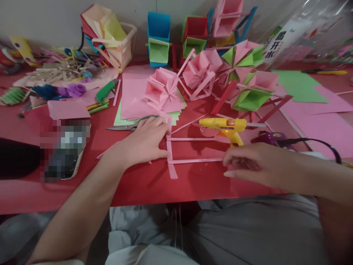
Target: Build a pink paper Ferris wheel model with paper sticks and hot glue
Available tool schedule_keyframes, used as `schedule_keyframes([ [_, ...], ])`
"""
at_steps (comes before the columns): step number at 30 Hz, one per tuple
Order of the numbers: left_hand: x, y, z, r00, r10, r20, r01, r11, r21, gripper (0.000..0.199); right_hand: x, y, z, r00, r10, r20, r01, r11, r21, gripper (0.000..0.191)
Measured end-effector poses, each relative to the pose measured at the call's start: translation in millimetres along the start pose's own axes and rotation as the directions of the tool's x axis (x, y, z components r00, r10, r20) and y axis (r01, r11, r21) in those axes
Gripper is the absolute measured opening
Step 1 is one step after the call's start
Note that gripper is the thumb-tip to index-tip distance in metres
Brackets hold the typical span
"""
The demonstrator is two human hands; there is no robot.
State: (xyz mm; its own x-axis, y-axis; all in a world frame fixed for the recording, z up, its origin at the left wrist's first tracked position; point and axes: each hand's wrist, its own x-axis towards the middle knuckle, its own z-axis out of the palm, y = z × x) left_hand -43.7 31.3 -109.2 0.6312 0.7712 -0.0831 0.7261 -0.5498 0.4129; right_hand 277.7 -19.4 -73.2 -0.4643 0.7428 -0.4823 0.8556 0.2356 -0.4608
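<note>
A pink paper frame point(170, 150) lies on the red table, with a crosspiece at its left and two thin parallel strips running right. My left hand point(149, 138) rests on the crosspiece, its thumb and fingers apart at the joints. Near the right end of the lower strip is my right hand point(245, 162), its fingers curled; whether it grips the strip end is hidden. Just above that hand lies a yellow glue gun point(223, 125). Grey scissors point(124, 127) lie partly under my left hand.
Pink folded paper wheels point(161, 88) and a pink and green one point(252, 94) stand behind. A phone point(67, 151) lies at the left, near a green glue gun point(106, 91). Pink sheets point(328, 129) and a black cable point(311, 140) lie at the right.
</note>
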Motion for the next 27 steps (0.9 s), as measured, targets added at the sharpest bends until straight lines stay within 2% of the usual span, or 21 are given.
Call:
schedule_keyframes([
  [3, 0.1, -0.1, 0.3, 1.0, -0.005, 0.0, 0.005, 1.0, 0.009, 0.034, 16.4, -17.3, 13.5, 0.991, -0.063, -0.115, 0.055, 0.996, -0.074, 0.016],
  [5, 0.3, -0.2, 0.5, 1.0, -0.006, -0.002, 0.007, 1.0, 0.018, 0.035, 26.5, -27.5, 20.1, 0.981, -0.069, -0.18, 0.038, 0.985, -0.171, 0.014],
  [8, 0.3, 0.1, 0.4, 1.0, -0.003, -0.002, 0.003, 1.0, 0.023, 0.035, 35.6, -37.7, 26.0, 0.982, -0.086, -0.168, 0.042, 0.967, -0.251, 0.01],
  [17, 0.0, -0.3, 0.7, 1.0, -0.007, -0.005, 0.007, 1.0, 0.005, 0.035, 37.1, -39.4, 29.9, 0.979, -0.11, -0.174, 0.062, 0.963, -0.262, 0.008],
  [22, 0.3, -0.3, 0.2, 1.0, -0.006, -0.004, 0.006, 1.0, 0.012, 0.035, 37.6, -43.5, 29.0, 0.99, -0.039, -0.132, 0.002, 0.963, -0.268, 0.011],
  [27, 0.3, -0.4, 1.1, 1.0, 0.0, -0.01, 0.0, 1.0, 0.009, 0.036, 37.5, -45.8, 27.9, 0.992, -0.023, -0.127, -0.01, 0.966, -0.258, 0.012],
])
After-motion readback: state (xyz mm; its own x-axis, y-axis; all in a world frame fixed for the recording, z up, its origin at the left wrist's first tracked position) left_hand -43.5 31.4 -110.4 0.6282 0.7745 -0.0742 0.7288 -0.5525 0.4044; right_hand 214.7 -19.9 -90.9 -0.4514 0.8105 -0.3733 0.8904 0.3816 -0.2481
